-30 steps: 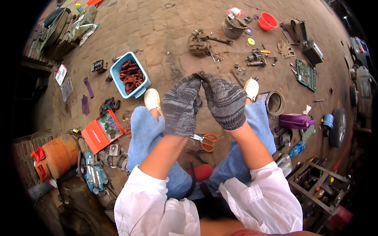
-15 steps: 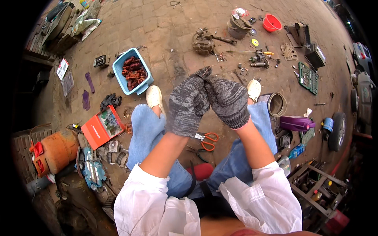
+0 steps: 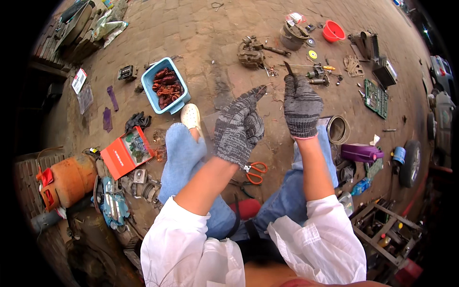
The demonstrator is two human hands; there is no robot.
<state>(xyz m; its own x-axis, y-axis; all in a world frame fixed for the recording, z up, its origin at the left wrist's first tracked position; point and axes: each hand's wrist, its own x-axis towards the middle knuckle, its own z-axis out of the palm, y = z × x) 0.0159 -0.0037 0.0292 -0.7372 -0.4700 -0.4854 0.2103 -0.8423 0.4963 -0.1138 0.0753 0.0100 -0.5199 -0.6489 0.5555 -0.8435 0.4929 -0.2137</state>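
Observation:
My left hand [image 3: 239, 126], in a grey-black knit glove, is closed in a pinch. From its fingertips juts a thin reddish strand [image 3: 269, 85], perhaps wire; the rest of it is hidden. To the right, my gloved right hand [image 3: 302, 107] grips a dark, narrow, blade-like tool [image 3: 288, 69] pointing away from me. The two hands are apart, above the ground between my knees. Orange-handled scissors [image 3: 257, 173] lie below my left wrist, beside dark pliers [image 3: 243, 189]. A light-blue plastic basin [image 3: 187, 97] of reddish-brown coil-like parts stands beyond my left foot.
On the left are an orange-red box [image 3: 119, 160] of small parts and a rusty orange gas cylinder [image 3: 71, 182]. A greasy metal part [image 3: 251, 53], a red bowl [image 3: 333, 31], a green tool case [image 3: 375, 99], a tin can [image 3: 338, 129] and a purple jug [image 3: 359, 153] lie ahead and right.
My hands were together and have come apart, the right one moving right and away from me. The dark tool and the thin strand now show. My left hand has shifted slightly right and nearer.

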